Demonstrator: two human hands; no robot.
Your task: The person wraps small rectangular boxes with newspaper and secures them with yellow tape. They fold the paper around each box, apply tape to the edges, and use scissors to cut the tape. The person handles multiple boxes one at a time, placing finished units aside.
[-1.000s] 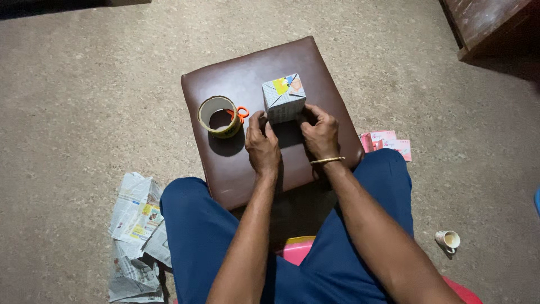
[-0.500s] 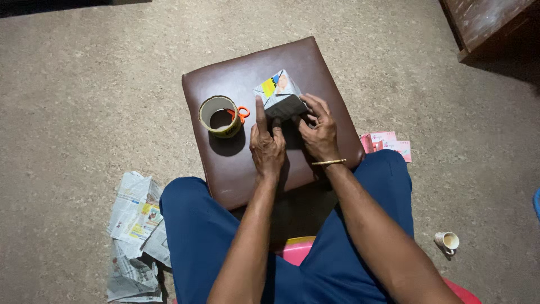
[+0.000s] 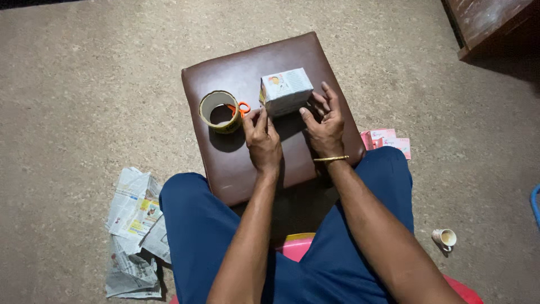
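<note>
Box [image 3: 285, 90] now flat, beyond both hands' grip.

I read this as a room in a home, with work done low over the floor. A speckled beige floor [image 3: 84, 84] fills the view. At centre stands a brown padded stool [image 3: 247, 73]. Crumpled newspapers [image 3: 135, 225] lie at 8 o'clock, a small cup [image 3: 444, 238] lies on its side at 4 o'clock, and the corner of a dark wooden cabinet [image 3: 484, 22] shows at 1 o'clock.
</note>
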